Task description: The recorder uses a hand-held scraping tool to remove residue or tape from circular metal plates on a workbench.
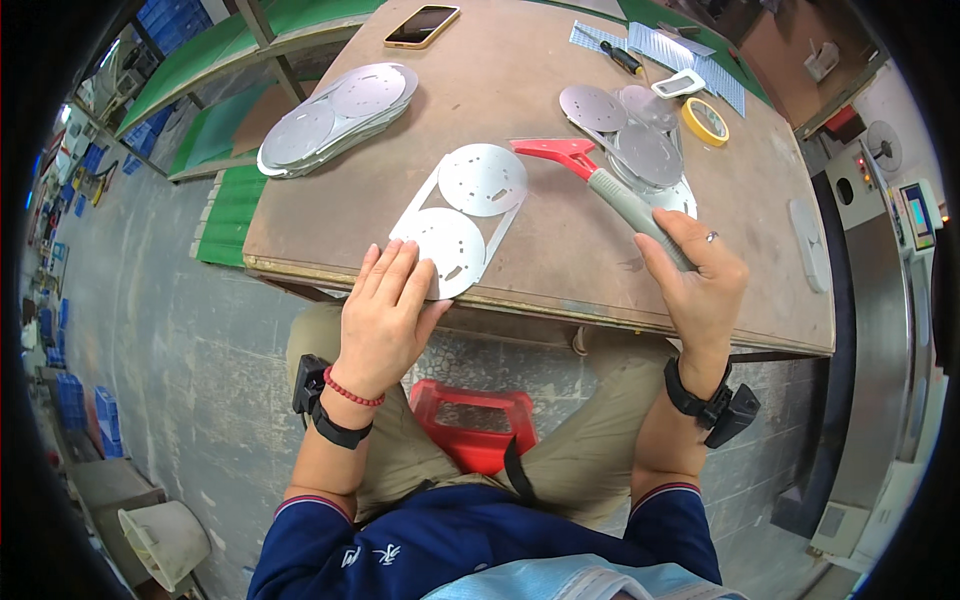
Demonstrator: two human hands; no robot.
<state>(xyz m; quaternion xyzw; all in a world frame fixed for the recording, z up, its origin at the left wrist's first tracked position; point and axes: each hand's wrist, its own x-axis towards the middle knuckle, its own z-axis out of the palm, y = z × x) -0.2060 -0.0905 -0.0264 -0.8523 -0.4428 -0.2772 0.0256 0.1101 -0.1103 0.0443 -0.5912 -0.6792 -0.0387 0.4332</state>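
A flat silvery metal plate [482, 182] with two round slotted discs lies near the table's front edge. My left hand [388, 308] rests flat on its nearer disc, fingers stretched out. My right hand [700, 272] is closed round the grey handle of a scraper [625, 203] with a red head. The scraper's blade end points left, just beyond the plate's right side, apart from it. Behind the scraper lies a loose pile of similar metal plates and discs [650, 152]. A neater stack of such plates [335, 118] sits at the left of the table.
On the brown table [480, 60] are a phone [422, 27] at the far left, a roll of yellow tape [705, 121], a white-handled tool [679, 84], a screwdriver [622, 57] and blue-white sheets [672, 48]. A red stool [475, 457] shows below, between my legs.
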